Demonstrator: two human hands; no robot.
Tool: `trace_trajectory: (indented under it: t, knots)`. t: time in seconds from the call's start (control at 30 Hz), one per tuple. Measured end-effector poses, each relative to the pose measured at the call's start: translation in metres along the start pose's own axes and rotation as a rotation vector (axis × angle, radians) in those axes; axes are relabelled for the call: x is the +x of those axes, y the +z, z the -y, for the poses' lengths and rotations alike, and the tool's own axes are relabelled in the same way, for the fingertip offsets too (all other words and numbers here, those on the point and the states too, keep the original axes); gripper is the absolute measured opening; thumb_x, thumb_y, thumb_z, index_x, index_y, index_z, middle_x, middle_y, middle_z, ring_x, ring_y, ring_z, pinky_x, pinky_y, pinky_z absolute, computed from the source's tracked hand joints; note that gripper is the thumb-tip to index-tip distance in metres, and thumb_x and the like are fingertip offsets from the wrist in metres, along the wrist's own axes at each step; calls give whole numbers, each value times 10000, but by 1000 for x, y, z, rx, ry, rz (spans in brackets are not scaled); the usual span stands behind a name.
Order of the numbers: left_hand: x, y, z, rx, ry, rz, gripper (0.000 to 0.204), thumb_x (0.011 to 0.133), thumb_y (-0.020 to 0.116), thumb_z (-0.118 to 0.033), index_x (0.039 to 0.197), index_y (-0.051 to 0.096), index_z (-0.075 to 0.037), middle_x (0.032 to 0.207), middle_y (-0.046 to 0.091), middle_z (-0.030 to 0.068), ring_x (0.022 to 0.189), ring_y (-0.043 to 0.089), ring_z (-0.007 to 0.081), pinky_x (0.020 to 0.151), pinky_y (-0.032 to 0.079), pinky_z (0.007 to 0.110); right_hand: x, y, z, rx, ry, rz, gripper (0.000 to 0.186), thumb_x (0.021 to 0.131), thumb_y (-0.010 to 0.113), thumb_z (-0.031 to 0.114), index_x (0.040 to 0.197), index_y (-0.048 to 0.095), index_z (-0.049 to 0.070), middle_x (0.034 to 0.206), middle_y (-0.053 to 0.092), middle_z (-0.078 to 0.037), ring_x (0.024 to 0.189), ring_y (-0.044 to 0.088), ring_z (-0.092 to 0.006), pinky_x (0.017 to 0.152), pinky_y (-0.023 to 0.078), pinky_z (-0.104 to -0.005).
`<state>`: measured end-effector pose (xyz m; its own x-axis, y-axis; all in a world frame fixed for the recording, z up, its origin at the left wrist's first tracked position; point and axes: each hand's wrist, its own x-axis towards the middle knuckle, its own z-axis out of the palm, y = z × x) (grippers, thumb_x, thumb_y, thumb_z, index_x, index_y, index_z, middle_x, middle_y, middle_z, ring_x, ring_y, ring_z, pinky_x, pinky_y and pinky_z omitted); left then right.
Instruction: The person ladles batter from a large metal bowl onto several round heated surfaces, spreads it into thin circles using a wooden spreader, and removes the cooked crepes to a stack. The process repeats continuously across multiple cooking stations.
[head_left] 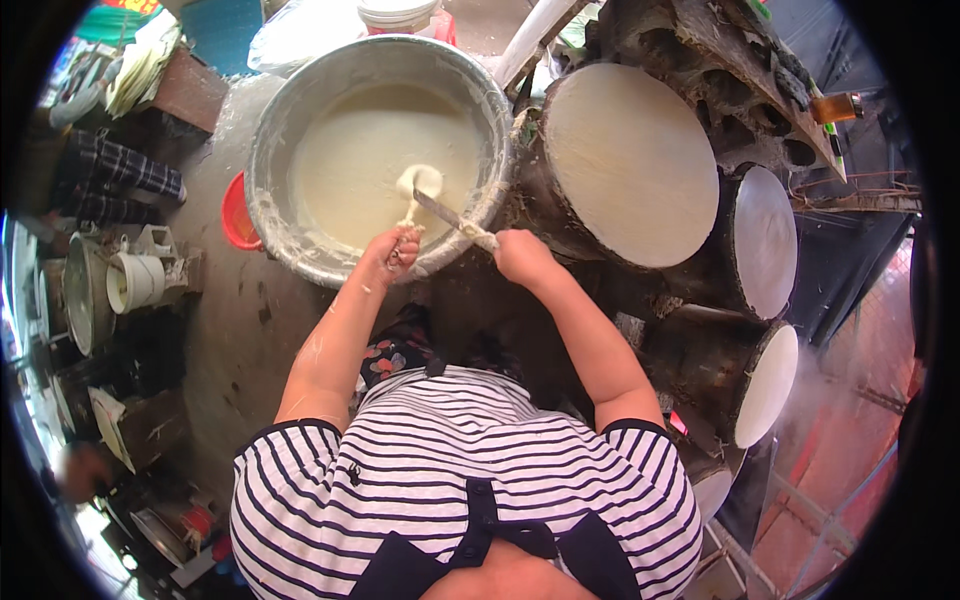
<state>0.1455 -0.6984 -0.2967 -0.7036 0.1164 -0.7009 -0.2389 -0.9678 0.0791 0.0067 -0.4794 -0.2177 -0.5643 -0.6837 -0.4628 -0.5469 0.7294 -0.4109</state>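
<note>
A large metal basin [262, 190] in front of me holds pale, creamy batter [375, 150]. Over its near side, my left hand [397, 250] is closed around the batter-coated handle of a ladle [420, 182], whose round bowl is whitened with batter. My right hand [525, 258] grips the end of a flat-bladed knife or scraper [438, 207]; its handle is smeared with batter. The blade points left and crosses beside the ladle just below the bowl. Whether the two touch is hard to tell. Splashes of batter mark my left forearm.
To the right stand several round cooking plates on dark bases, the biggest [632, 165] close to the basin, others [765, 240] behind it. A red bucket [238, 212] sits against the basin's left side. White buckets [135, 281] and a person's checked trousers [120, 178] are farther left.
</note>
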Motion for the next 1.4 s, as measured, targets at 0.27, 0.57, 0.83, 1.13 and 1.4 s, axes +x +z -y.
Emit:
trace_trajectory:
  t: [0.27,0.57,0.83,1.13,1.4]
  knots:
    - [-156,116,13,113,417,339,181,953,391,-188,848,415,-42,683,430,14,399,362,62,285,310,195,-73,-159,23,28,-304,-288,201,827,495,164,951,614,59,805,628,-195,776,609,-382,706,483,-471]
    - [-244,156,45,313,761,95,170,930,419,-179,873,450,-22,675,441,16,415,381,67,282,307,203,-97,-191,12,-267,-671,-970,212,837,567,169,1038,617,209,661,547,-50,559,586,-218,468,458,-362]
    - [-168,31,50,-361,168,421,245,953,350,-186,755,386,-46,566,349,-2,433,353,94,364,319,230,-109,-90,-2,367,-519,-952,204,848,562,109,1050,584,131,764,602,-123,590,576,-303,512,454,-360]
    - [-231,115,54,-65,166,344,230,975,322,-230,853,390,-48,566,344,6,341,286,107,278,270,248,-188,31,-51,1309,114,-327,87,891,482,131,864,523,59,596,517,-14,425,429,-67,373,354,-222]
    - [-257,311,94,199,174,177,233,980,293,-237,827,368,-79,485,333,16,297,275,111,237,259,243,-228,35,-72,1822,-16,-599,125,928,421,108,1023,399,31,747,533,-44,542,509,-104,490,455,-241]
